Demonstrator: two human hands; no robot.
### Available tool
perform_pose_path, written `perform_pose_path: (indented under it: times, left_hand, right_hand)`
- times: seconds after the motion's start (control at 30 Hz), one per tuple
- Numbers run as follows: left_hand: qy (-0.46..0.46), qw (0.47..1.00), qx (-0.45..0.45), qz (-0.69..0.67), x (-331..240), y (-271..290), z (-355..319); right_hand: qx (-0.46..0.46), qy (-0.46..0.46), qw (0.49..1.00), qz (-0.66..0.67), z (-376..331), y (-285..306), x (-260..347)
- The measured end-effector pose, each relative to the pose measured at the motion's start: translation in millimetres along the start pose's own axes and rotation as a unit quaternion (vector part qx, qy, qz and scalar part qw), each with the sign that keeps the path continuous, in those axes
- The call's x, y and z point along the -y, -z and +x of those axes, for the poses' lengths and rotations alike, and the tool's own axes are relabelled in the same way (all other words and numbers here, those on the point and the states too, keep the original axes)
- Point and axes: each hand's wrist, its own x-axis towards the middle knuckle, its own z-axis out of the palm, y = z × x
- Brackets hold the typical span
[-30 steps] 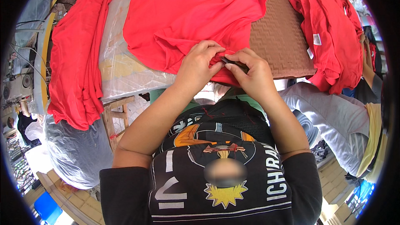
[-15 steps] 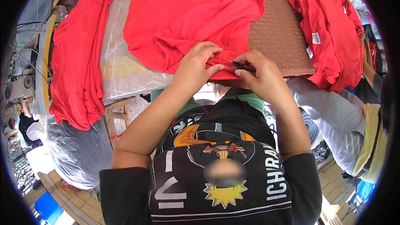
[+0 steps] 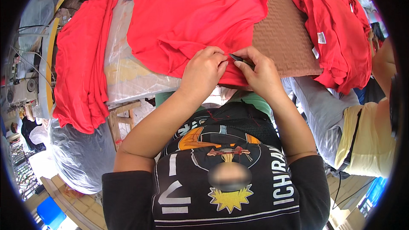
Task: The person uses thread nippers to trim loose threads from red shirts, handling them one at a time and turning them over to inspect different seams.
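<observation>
My left hand (image 3: 203, 71) is curled shut, pinching the near hem of the bright red cloth garment (image 3: 194, 19) that lies spread over the table in front of me, its lower edge bunched right at my fingertips. My right hand (image 3: 260, 73) is closed too, gripping a small dark metal cutting tool (image 3: 239, 58) between thumb and forefinger, and the tool's tip points left toward my left hand, just about touching the red fabric at the hem; whether its blades are apart or together I cannot tell, since it is too small. The two hands sit close together, knuckles nearly meeting, at the table's near edge just above my chest. Under the garment on the right is a brown woven mat with a zigzag pattern (image 3: 281, 38), partly covered by the cloth and bare toward its right side. On the left the garment rests on a sheet of clear crinkled plastic (image 3: 123, 72) that covers the table surface. Further left, a stack of red garments (image 3: 79, 68) hangs draped over the table's edge. At the far right another heap of red garments with small white labels (image 3: 336, 30) lies beside the mat, well apart from my hands. Beside me on the right is a person in a pale yellow shirt (image 3: 362, 140).
</observation>
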Motion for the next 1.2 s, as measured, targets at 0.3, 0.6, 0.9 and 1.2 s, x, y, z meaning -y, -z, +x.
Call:
perform_pose_path:
  times: [0.3, 0.6, 0.9, 1.2]
  left_hand:
    - [0.063, 0.995, 0.049, -0.058, 4.9, 7.6, 7.8]
    - [0.176, 0.960, 0.147, -0.158, 13.8, 20.6, 17.5]
    - [0.084, 0.974, 0.123, -0.171, 17.4, 15.0, 8.6]
    - [0.042, 0.992, 0.094, -0.068, 18.8, 10.9, 13.1]
  right_hand:
    - [0.007, -0.008, 1.000, -0.004, 0.6, 1.0, -2.6]
    - [0.019, 0.011, 1.000, -0.020, -0.7, 4.1, -1.6]
    - [0.018, 0.014, 1.000, -0.022, -3.1, 2.9, -0.5]
    - [0.013, 0.033, 0.999, -0.032, -6.0, 1.0, -0.7]
